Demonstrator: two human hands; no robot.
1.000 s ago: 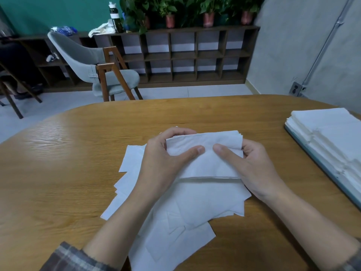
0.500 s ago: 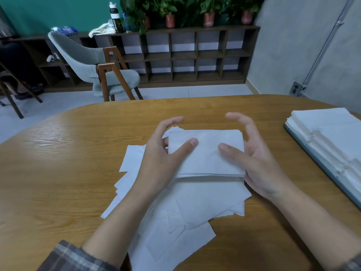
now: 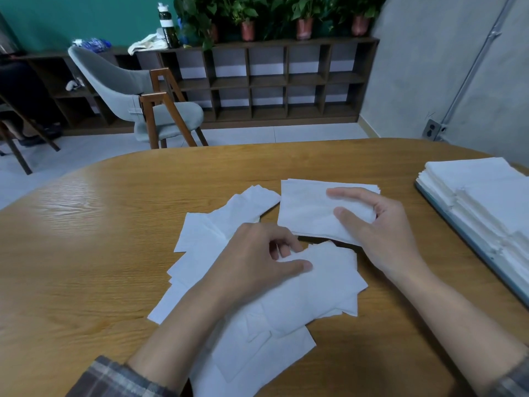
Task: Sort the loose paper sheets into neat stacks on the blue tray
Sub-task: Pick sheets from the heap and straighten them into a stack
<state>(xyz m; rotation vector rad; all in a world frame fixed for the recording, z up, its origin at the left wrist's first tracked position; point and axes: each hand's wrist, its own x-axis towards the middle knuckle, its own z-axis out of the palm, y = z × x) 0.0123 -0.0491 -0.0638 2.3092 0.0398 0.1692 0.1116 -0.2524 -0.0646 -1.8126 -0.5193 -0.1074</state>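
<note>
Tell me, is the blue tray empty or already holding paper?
Holding paper: neat white stacks cover the blue tray, leaving only its edge visible.

A light-brown oval wooden table with marked grain carries a loose, overlapping pile of white paper sheets near its front middle. Just beyond the pile's right side is a squared-up bundle of white sheets; whether it rests on the wood cannot be told. At the right edge lies a flat blue tray, bearing neat stacks of white sheets.
</note>
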